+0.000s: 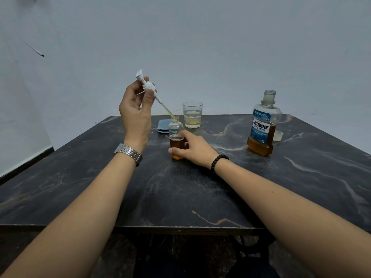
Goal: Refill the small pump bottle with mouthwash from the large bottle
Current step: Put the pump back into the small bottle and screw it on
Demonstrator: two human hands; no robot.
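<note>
The white pump head (147,87) is pinched between the thumb and fingers of the left hand (135,111), which is raised above the dark marbled table (180,193). The pump is held tilted, its nozzle up and away, and its dip tube (165,109) slants down to the right, with the tip at the open mouth of the small pump bottle (176,137). A metal watch (129,153) is worn on the left wrist.

The small pump bottle is gripped low on its body by the right hand (192,149), fingers wrapped around it; it stands upright on the table, roughly half filled with amber liquid. A black bead bracelet (217,162) is worn on the right wrist.

Just beyond the right hand a clear glass (192,115) is seen, with a little pale liquid at the bottom; a blue folded cloth (163,127) lies left of it. Well to the right of the right hand stands the large mouthwash bottle (263,125), uncapped and about a third full. A clear cap (278,135) is set just behind it.
</note>
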